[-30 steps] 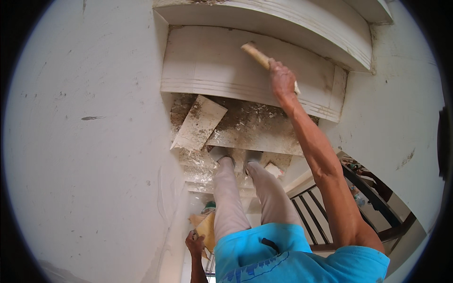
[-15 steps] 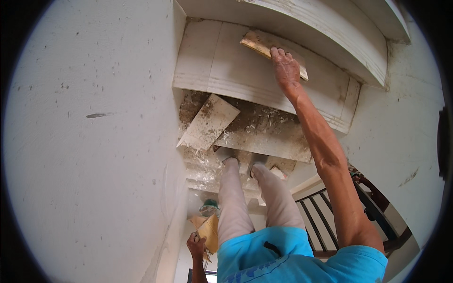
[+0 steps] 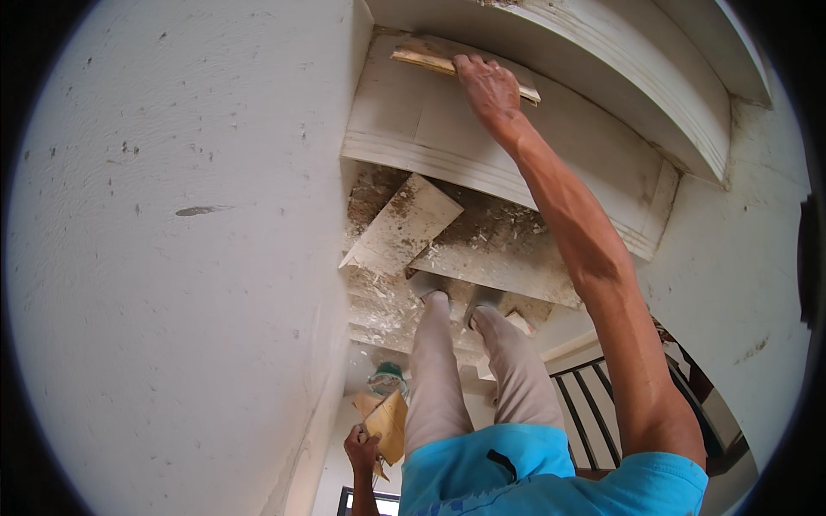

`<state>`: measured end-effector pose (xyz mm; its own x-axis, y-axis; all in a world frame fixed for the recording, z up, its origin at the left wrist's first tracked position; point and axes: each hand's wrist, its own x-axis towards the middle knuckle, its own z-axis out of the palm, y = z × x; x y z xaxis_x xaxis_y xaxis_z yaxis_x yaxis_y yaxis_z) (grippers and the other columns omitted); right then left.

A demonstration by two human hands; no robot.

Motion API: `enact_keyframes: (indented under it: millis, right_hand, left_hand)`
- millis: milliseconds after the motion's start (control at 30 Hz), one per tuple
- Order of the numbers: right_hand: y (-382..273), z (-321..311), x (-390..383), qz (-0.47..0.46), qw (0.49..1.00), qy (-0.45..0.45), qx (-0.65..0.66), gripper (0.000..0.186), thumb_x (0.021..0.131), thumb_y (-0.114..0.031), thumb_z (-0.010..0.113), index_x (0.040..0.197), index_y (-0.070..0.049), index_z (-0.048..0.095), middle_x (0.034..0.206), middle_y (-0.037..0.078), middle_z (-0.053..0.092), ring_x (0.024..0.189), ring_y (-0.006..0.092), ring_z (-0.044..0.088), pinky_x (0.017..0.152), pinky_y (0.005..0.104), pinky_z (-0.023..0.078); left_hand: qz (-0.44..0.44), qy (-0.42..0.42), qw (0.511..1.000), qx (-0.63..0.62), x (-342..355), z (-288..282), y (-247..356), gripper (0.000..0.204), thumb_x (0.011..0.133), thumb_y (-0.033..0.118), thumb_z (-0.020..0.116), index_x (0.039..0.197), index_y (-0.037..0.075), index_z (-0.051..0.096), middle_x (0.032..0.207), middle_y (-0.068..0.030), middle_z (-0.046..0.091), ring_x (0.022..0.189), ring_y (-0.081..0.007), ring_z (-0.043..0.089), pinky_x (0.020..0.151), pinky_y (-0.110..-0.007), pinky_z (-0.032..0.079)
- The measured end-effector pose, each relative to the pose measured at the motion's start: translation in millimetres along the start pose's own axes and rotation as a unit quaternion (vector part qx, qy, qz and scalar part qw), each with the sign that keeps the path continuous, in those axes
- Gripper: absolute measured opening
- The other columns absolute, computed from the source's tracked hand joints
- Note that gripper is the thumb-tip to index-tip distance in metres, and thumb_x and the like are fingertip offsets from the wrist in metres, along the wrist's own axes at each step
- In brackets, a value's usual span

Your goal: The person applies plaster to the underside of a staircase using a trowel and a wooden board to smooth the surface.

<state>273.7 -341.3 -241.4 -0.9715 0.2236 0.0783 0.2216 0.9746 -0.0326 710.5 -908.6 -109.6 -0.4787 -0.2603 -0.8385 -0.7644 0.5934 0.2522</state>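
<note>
Up on the light stair tread (image 3: 413, 107), my right hand (image 3: 489, 90) is closed over a narrow flat board (image 3: 423, 57) with a yellowish, dirty long edge. The board lies near the back of the tread, close to the riser, and my palm hides its middle. Low on the left, my left hand (image 3: 361, 449) grips a torn yellow-brown sheet (image 3: 387, 426), perhaps cardboard. Below the tread, a loose pale slab (image 3: 404, 224) rests askew on a step with rough, dirty rubble (image 3: 499, 219).
A white wall (image 3: 172, 301) rises along the left side. More steps curve upward at the top. Behind my legs stands a green bucket (image 3: 387, 378). Dark railing bars (image 3: 585, 404) run at the lower right. White chips litter the lower steps.
My right hand has slid the board to the left and farther back along the tread. The view has shifted slightly. My left hand still holds the yellow-brown sheet.
</note>
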Motion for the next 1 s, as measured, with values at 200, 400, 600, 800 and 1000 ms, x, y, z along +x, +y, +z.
enact_keyframes:
  millis: [200, 400, 600, 800, 1000]
  right_hand:
    - [-25.0, 2.3, 16.4, 0.008, 1.0, -0.003, -0.001, 0.016, 0.085, -0.008, 0.058, 0.1, -0.007, 0.066, 0.099, 0.012, 0.07, 0.092, 0.0308, 0.07, 0.079, 0.0418, 0.058]
    - [-40.5, 7.9, 38.9, -0.03, 0.999, -0.009, -0.006, 0.018, 0.09, -0.008, 0.052, 0.103, -0.009, 0.064, 0.102, 0.013, 0.069, 0.093, 0.0309, 0.069, 0.078, 0.0402, 0.057]
    - [-29.3, -9.6, 30.0, -0.103, 0.992, 0.022, 0.074, 0.023, 0.089, -0.008, 0.052, 0.108, -0.01, 0.064, 0.106, 0.014, 0.068, 0.091, 0.0304, 0.069, 0.079, 0.0407, 0.056]
    - [-43.1, 5.3, 42.7, -0.026, 0.999, 0.026, 0.025, 0.016, 0.088, -0.008, 0.053, 0.098, -0.007, 0.065, 0.098, 0.012, 0.069, 0.093, 0.0293, 0.069, 0.078, 0.0401, 0.057]
    - [-38.8, 0.5, 32.7, -0.101, 0.994, 0.022, 0.041, 0.018, 0.087, -0.006, 0.053, 0.101, -0.008, 0.065, 0.1, 0.011, 0.068, 0.095, 0.0287, 0.068, 0.078, 0.0394, 0.057]
  left_hand:
    - [-0.025, -0.005, 1.0, -0.015, 3.7, -1.3, -9.3, 0.024, 0.065, 0.002, 0.075, 0.084, -0.003, 0.062, 0.071, -0.0064, 0.063, 0.061, -0.014, 0.055, 0.061, -0.031, 0.048]
    - [-0.02, -0.006, 0.999, -0.025, 10.9, -4.5, 11.5, 0.025, 0.066, 0.002, 0.076, 0.086, -0.004, 0.062, 0.073, -0.0066, 0.065, 0.062, -0.0137, 0.056, 0.062, -0.03, 0.049]
    - [0.006, -0.003, 1.0, 0.019, 12.6, -10.5, 1.5, 0.025, 0.067, 0.002, 0.075, 0.088, -0.003, 0.063, 0.074, -0.0069, 0.065, 0.063, -0.013, 0.057, 0.062, -0.03, 0.049]
    - [-0.015, 0.0, 0.999, -0.034, 11.0, -8.2, 20.0, 0.024, 0.067, 0.003, 0.075, 0.087, -0.003, 0.063, 0.073, -0.0058, 0.065, 0.063, -0.013, 0.057, 0.06, -0.03, 0.048]
    - [0.004, -0.006, 1.0, -0.009, 11.2, -9.1, 18.7, 0.025, 0.068, 0.003, 0.074, 0.089, -0.003, 0.063, 0.072, -0.0052, 0.064, 0.063, -0.0125, 0.057, 0.06, -0.03, 0.048]
